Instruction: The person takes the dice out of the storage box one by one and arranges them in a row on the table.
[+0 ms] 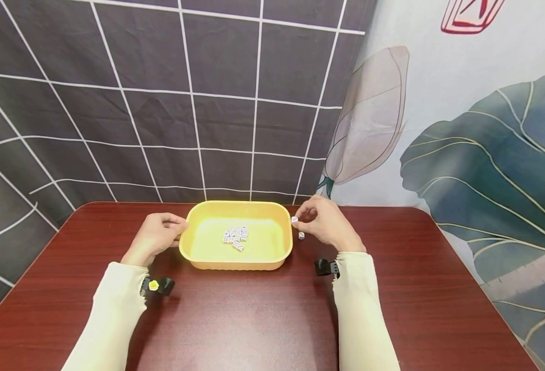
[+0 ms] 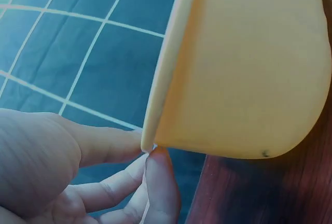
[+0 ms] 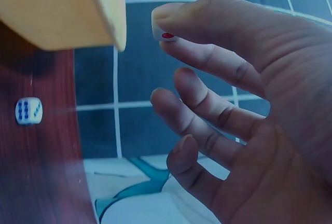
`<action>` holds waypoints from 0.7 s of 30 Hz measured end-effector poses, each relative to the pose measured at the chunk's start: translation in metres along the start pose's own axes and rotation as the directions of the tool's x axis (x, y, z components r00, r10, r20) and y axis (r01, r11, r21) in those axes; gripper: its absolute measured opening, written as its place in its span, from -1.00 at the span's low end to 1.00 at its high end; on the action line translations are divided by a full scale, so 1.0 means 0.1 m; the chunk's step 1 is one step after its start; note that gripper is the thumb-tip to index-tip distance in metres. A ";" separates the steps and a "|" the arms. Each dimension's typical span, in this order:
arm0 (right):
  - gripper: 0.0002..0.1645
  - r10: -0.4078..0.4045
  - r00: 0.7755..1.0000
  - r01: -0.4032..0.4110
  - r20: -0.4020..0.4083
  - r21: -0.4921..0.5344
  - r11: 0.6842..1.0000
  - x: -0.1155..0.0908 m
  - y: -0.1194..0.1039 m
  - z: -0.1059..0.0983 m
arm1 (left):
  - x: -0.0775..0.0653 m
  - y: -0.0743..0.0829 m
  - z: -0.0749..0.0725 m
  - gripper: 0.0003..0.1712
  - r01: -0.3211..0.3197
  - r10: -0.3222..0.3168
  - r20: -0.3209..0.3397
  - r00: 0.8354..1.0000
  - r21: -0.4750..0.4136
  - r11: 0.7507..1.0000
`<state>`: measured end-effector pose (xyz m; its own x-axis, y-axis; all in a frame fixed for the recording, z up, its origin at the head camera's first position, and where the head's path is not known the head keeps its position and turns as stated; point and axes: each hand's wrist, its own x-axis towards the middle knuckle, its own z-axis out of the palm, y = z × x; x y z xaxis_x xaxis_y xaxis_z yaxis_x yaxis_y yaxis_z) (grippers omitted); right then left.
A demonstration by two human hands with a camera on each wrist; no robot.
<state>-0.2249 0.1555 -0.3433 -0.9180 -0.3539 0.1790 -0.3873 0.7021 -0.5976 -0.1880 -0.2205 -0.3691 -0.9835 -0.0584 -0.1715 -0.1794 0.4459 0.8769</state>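
A yellow plastic basin [image 1: 235,265] stands near the table's far edge, with several white dice [image 1: 236,236] heaped on its floor. At the basin's left end my left hand [image 1: 157,234] pinches the rim between thumb and fingers; the left wrist view shows the thumb on one side of the rim [image 2: 161,79]. My right hand [image 1: 328,224] pinches one die [image 3: 165,31] between thumb and index finger, just off the basin's right end. The other right fingers are loosely bent. Another die [image 1: 301,235] lies on the table beneath that hand, right of the basin.
The reddish-brown wooden table [image 1: 253,319] reaches back to a dark curtain with a white grid [image 1: 221,123]. A pale cloth with leaf and flower prints [image 1: 485,154] hangs at the right. Black straps [image 1: 326,267] circle both wrists.
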 end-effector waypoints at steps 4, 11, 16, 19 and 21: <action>-0.91 0.043 0.999 -0.043 0.001 -0.002 0.999 -0.02 0.09 -0.02 | 0.02 -0.03 -0.03 -0.58 0.019 -0.017 0.040 0.999 -0.038 0.999; -0.92 0.080 0.997 -0.079 0.013 -0.019 0.997 -0.03 0.23 -0.04 | 0.04 -0.06 -0.05 -0.58 0.017 -0.012 0.067 0.998 -0.068 0.998; -0.91 0.083 0.997 -0.083 0.007 -0.008 0.997 -0.04 0.33 -0.02 | 0.05 -0.07 -0.06 -0.58 0.009 -0.004 0.072 0.997 -0.064 0.998; -0.90 0.108 0.994 -0.108 0.003 -0.014 0.994 -0.05 0.38 -0.01 | 0.05 -0.07 -0.06 -0.59 0.004 0.001 0.071 0.997 -0.060 0.998; -0.90 0.130 0.991 -0.130 0.007 -0.024 0.991 -0.05 0.41 0.00 | 0.04 -0.07 -0.06 -0.59 0.002 0.002 0.070 0.998 -0.059 0.998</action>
<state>-0.2359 0.1865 -0.3687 -0.9600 -0.2639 0.0940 -0.2664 0.7566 -0.5971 -0.1912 -0.2292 -0.3728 -0.9797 0.0051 -0.2002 -0.1822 0.3927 0.9014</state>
